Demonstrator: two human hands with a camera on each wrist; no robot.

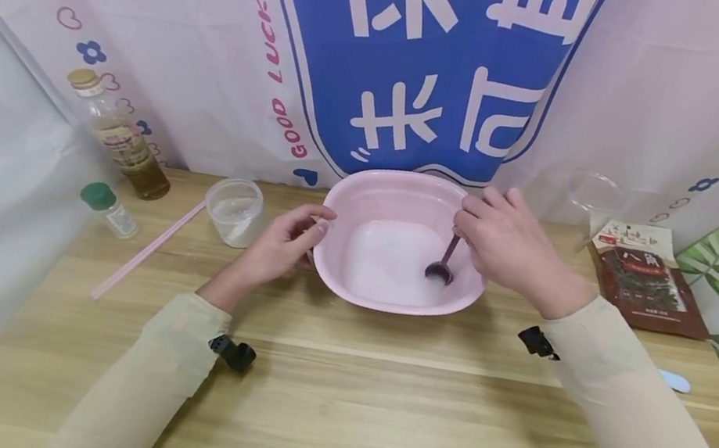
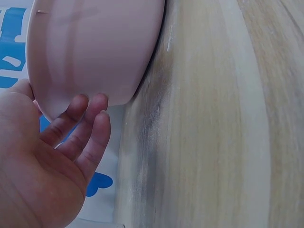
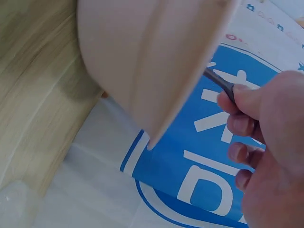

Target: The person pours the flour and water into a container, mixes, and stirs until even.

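Observation:
A pink basin [image 1: 389,302] with a little water stands at the middle of the wooden table [image 1: 328,409]. My right hand [image 1: 506,244] pinches the handle of a dark spoon [image 1: 445,258] whose bowl dips into the water. The right wrist view shows that hand [image 3: 266,142] gripping the spoon handle [image 3: 221,81] over the basin rim [image 3: 142,57]. My left hand [image 1: 308,231] is at the basin's left side. In the left wrist view its loosely bent fingers [image 2: 80,123] touch the basin's outer wall [image 2: 95,47].
Left of the basin stand a clear plastic cup [image 1: 235,211], a small green-capped bottle [image 1: 108,207] and a tall oil bottle [image 1: 120,136], with a pink stick [image 1: 144,251] lying beside them. A brown packet [image 1: 646,276] and a clear cup [image 1: 594,194] sit at the right.

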